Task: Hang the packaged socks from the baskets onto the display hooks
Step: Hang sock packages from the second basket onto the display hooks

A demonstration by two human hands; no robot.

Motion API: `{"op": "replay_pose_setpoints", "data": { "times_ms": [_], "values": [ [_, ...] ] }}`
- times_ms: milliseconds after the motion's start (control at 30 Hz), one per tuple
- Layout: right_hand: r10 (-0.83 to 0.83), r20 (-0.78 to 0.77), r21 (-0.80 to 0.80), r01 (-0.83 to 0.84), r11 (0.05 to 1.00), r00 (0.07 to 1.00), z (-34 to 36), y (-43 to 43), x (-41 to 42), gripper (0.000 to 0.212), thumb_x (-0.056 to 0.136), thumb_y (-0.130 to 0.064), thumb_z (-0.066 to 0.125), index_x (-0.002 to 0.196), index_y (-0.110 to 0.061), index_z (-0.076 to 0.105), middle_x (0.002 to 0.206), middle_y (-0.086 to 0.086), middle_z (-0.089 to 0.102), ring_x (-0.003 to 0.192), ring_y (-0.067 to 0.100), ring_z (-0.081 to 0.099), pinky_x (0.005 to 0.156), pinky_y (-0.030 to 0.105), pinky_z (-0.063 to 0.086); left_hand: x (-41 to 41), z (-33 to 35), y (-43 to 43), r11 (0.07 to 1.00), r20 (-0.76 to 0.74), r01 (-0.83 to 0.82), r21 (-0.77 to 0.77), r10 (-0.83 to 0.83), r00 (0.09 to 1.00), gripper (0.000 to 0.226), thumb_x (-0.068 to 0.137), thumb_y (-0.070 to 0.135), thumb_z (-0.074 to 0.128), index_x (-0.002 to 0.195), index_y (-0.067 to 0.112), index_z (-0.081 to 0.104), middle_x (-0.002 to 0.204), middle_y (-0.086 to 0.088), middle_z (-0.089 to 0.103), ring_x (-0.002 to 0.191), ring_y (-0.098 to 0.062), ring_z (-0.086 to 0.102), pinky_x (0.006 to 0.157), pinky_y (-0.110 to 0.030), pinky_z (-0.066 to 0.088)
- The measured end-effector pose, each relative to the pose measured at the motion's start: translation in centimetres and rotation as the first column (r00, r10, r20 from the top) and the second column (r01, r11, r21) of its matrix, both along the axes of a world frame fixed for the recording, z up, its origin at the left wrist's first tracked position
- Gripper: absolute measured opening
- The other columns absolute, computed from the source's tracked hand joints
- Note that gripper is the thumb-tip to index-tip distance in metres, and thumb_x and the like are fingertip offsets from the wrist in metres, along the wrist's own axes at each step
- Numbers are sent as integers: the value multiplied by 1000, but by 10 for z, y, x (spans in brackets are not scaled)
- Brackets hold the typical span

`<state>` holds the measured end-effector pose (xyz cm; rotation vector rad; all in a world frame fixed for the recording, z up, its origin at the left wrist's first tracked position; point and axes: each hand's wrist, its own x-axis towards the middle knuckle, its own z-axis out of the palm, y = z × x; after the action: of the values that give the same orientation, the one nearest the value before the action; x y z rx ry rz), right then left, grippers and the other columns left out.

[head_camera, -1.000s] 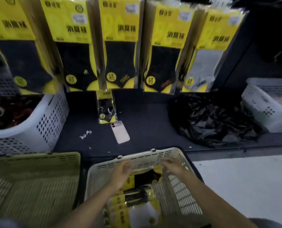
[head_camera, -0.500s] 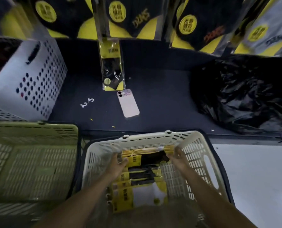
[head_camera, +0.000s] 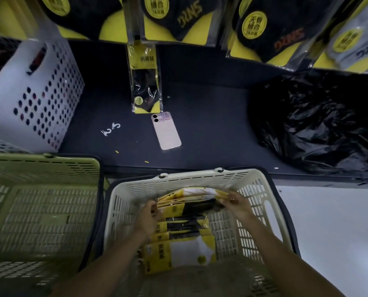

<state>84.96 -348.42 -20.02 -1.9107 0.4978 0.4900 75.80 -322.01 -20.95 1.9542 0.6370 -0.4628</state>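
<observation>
A cream basket (head_camera: pixel 135 189) in front of me holds several yellow-and-black sock packs (head_camera: pixel 187 230). Both my hands are inside it. My left hand (head_camera: pixel 148 217) grips the left end of a small stack of sock packs (head_camera: pixel 193 195) and my right hand (head_camera: pixel 236 205) pinches its right end; the stack is tilted up against the basket's far wall. More sock packs (head_camera: pixel 174 16) hang along the top of the view; their hooks are out of frame. One loose sock pack (head_camera: pixel 145 80) lies on the dark shelf (head_camera: pixel 211 125).
A pink phone (head_camera: pixel 165 130) lies on the shelf beside the loose pack, with small white hooks (head_camera: pixel 111 129) to its left. A green basket (head_camera: pixel 41 202) stands at my left, a white basket (head_camera: pixel 35 97) behind it. A crumpled black plastic bag (head_camera: pixel 316 121) fills the right.
My view has tilted down toward the cream basket. Both hands went deeper into it and lifted a stack of sock packs up against its far wall.
</observation>
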Motion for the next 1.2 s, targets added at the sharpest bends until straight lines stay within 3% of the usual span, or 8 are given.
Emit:
{"op": "replay_pose_setpoints", "data": {
  "times_ms": [133,267,567,667,800,1000,1067,1200],
  "values": [
    [190,-49,-77,-193,978,981,35,-11,-10,16,79,-4,74,95,-1,71,70,1,62,69,9,56,63,15,42,-10,36,2,994,63,-46,-94,52,997,18,96,22,52,102,5,52,97,-16,59,87,-27,56,78,-37,48],
    [284,-148,-16,-289,957,947,75,-17,-24,22,82,-23,74,87,-2,68,78,3,61,78,15,57,73,24,42,-15,72,15,993,172,-92,-79,105,980,27,94,23,56,96,-4,54,87,-22,56,79,-22,50,76,-42,45],
    [95,101,500,-133,855,990,195,9,-32,39,75,-34,72,110,-17,69,107,11,72,96,26,69,79,34,57,28,187,34,932,367,-276,-235,348,863,24,86,31,67,86,10,54,80,-4,58,67,-15,53,57,-22,40],
    [-11,172,593,-94,800,985,232,16,-30,45,73,-29,73,114,-12,65,104,12,73,88,24,72,68,30,57,37,238,40,806,373,-326,-493,535,758,24,81,32,72,94,15,60,89,0,63,78,-15,59,70,-26,50],
    [-128,232,650,-56,758,964,265,34,-28,43,76,-31,70,115,-13,66,109,13,71,94,26,70,71,33,57,34,285,34,509,334,-19,-860,591,734,40,78,29,65,113,10,59,90,1,72,78,-12,69,62,-24,56],
    [-124,361,520,-90,849,924,312,51,-26,56,74,-30,73,124,-11,57,120,9,66,105,24,64,95,41,49,45,326,4,725,438,-78,-684,494,751,41,79,32,72,116,18,61,115,-4,68,109,-25,62,94,-44,49],
    [-127,489,377,-78,923,863,332,47,-19,63,79,-25,73,134,-14,45,133,-2,51,122,16,49,106,33,39,52,341,6,799,543,-47,-599,449,710,31,74,32,76,102,23,66,102,2,72,100,-18,66,80,-31,53],
    [-31,700,252,-205,946,714,375,58,-12,40,86,-22,67,125,-17,57,121,-8,60,109,-2,58,82,11,46,60,366,-8,892,693,114,-438,255,674,26,67,24,83,84,32,65,77,26,71,75,9,66,56,-4,47]
  ]
}}
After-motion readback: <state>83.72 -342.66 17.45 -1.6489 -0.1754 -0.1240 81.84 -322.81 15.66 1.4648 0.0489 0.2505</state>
